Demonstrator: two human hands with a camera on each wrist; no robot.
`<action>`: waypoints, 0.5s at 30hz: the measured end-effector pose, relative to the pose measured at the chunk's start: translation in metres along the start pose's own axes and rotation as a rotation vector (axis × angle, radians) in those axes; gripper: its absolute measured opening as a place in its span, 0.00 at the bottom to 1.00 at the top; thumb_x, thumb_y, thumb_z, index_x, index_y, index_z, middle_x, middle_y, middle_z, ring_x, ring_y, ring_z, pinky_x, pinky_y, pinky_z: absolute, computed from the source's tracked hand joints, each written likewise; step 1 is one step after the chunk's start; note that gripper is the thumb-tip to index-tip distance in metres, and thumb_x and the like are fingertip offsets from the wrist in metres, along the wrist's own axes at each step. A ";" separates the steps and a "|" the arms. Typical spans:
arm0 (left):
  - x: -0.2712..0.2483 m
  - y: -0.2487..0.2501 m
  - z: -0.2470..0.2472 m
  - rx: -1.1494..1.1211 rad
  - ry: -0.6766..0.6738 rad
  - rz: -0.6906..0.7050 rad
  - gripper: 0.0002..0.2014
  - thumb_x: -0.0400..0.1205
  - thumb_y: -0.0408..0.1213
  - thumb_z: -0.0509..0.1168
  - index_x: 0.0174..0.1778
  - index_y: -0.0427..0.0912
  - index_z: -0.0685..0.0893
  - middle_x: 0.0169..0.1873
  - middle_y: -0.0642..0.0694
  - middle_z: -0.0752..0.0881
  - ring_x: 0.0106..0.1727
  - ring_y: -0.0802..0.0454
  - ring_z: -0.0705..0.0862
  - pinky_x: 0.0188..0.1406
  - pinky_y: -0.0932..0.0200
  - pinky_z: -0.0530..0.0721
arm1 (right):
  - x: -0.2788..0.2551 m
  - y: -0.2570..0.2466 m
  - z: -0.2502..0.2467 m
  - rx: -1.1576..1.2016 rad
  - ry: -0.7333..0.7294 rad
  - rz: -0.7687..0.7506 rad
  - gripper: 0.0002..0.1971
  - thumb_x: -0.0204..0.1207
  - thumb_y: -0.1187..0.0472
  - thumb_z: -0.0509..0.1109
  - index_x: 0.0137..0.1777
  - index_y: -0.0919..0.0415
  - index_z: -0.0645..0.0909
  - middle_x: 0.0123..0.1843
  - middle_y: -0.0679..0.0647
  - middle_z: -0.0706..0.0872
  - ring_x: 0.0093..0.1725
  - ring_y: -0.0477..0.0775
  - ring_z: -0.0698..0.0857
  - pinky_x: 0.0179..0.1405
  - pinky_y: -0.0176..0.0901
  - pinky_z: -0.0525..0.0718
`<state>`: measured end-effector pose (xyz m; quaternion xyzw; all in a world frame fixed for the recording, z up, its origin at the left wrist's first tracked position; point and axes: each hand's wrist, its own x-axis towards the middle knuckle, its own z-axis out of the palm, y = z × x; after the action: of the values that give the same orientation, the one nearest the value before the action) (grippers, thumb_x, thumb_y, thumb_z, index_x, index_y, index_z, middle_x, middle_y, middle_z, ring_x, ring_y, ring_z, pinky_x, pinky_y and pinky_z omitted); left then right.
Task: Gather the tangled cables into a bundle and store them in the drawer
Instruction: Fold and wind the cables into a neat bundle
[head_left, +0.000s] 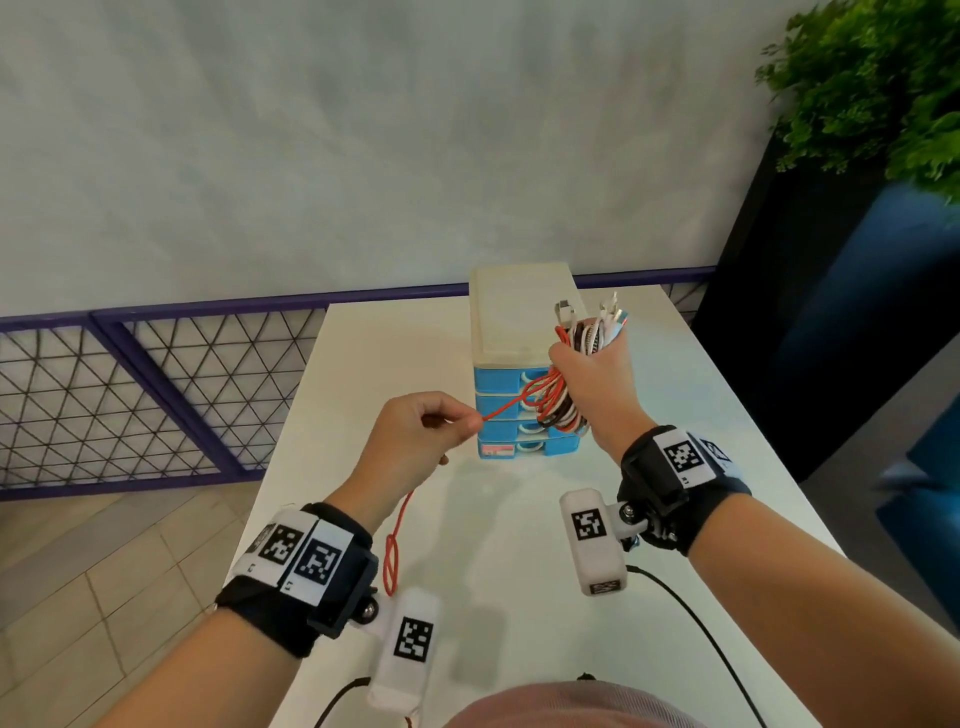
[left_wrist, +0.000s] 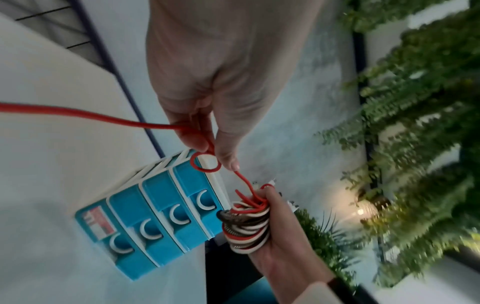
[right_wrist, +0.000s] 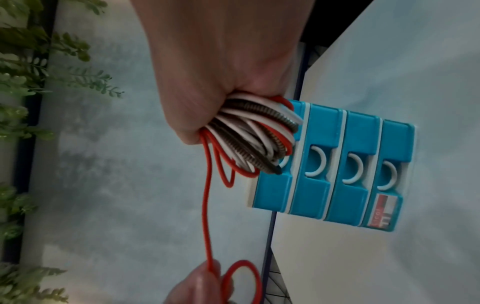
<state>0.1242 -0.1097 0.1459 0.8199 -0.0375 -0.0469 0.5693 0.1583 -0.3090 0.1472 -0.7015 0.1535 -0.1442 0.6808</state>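
Observation:
My right hand (head_left: 592, 379) grips a coiled bundle of cables (head_left: 563, 410), red, white and dark braided, held upright in the air in front of the drawer unit (head_left: 511, 332). Plug ends (head_left: 602, 312) stick out above the fist. The same bundle of cables (right_wrist: 259, 139) shows under my fist in the right wrist view. A loose red cable (head_left: 506, 408) runs from the bundle to my left hand (head_left: 421, 431), which pinches it between thumb and fingers. Its tail (head_left: 395, 551) hangs down toward the table. In the left wrist view the red cable (left_wrist: 205, 162) forms a small loop at my fingertips. The blue drawers (left_wrist: 161, 224) are all closed.
The small unit with several blue drawers stands on a white table (head_left: 519, 545) near its far edge. A purple mesh railing (head_left: 156, 384) lies left, and a green plant (head_left: 883, 88) on a dark planter stands at the right. Black sensor wires (head_left: 696, 623) trail from my wrists.

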 end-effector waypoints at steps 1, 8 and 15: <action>0.001 0.000 0.000 0.034 0.008 0.011 0.01 0.76 0.34 0.74 0.41 0.42 0.88 0.38 0.47 0.88 0.33 0.58 0.81 0.26 0.67 0.82 | 0.001 -0.001 0.001 0.017 0.031 0.005 0.14 0.70 0.66 0.68 0.56 0.62 0.74 0.37 0.52 0.81 0.29 0.45 0.84 0.27 0.35 0.81; -0.003 -0.008 -0.008 -0.025 -0.190 -0.143 0.07 0.83 0.29 0.64 0.51 0.33 0.86 0.39 0.40 0.90 0.27 0.58 0.86 0.26 0.68 0.82 | 0.013 -0.014 -0.012 0.085 0.117 0.002 0.10 0.73 0.66 0.68 0.51 0.58 0.71 0.39 0.57 0.80 0.29 0.48 0.83 0.24 0.34 0.83; 0.001 -0.014 -0.004 0.224 -0.203 -0.060 0.03 0.76 0.32 0.73 0.40 0.44 0.90 0.35 0.44 0.91 0.31 0.60 0.87 0.37 0.70 0.80 | 0.012 -0.018 -0.011 0.160 0.100 0.035 0.10 0.74 0.68 0.67 0.51 0.59 0.71 0.35 0.54 0.79 0.25 0.46 0.82 0.23 0.34 0.82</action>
<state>0.1254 -0.1012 0.1341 0.8701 -0.0753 -0.1422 0.4658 0.1650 -0.3229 0.1653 -0.6340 0.1874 -0.1790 0.7286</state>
